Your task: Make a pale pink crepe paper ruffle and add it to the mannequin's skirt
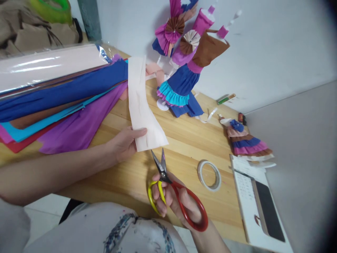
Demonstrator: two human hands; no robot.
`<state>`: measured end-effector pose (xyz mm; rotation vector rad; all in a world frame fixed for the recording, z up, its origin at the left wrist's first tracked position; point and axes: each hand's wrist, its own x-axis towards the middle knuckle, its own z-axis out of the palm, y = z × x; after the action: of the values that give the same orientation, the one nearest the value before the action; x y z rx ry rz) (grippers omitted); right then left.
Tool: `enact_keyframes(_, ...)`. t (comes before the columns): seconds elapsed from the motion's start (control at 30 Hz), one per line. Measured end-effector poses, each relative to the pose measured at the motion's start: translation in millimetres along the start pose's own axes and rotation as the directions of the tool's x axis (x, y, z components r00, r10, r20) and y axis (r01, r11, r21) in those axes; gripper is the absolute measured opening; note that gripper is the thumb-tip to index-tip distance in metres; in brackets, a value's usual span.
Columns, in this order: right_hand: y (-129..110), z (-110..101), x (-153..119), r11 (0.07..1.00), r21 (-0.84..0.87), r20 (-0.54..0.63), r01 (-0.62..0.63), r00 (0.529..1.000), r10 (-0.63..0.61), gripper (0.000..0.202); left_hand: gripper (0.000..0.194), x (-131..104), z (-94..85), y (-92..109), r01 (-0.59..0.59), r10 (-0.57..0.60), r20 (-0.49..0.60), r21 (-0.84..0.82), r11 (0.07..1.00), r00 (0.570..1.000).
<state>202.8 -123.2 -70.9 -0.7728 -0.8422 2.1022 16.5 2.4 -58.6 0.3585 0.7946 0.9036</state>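
Note:
My left hand [127, 142] pinches the lower end of a long strip of pale paper [138, 95], thumb on top and fingers behind. The strip stands up from the hand, its wider end nearest me. In my right hand [179, 202] is a pair of scissors [163, 174] with one red and one yellow handle. My fingers pass through both loops. The blades are parted and point up at the strip's lower edge, with a small gap between them and the paper.
Coloured paper sheets [65, 95] and a plastic-wrapped pale roll [52, 66] lie at left. A small paper dress [184, 79] stands at the back, another [247, 142] at right. A tape roll [218, 179] lies near a white board [244, 196]. A green pen [226, 99] rests by the wall.

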Motion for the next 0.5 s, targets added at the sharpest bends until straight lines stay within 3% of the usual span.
enact_keyframes(0.17,0.2,-0.7,3.4,1.000,0.010,-0.016,0.001,1.000,-0.001,0.052,0.026,0.0,0.3,0.6,0.015,-0.015,-0.003,0.012,1.000,1.000)
enact_keyframes(0.5,-5.1,-1.3,5.0,0.998,0.057,-0.084,-0.021,0.996,0.026,0.056,0.038,0.0,-4.6,-2.6,0.043,-0.047,0.082,0.049,0.998,0.996)
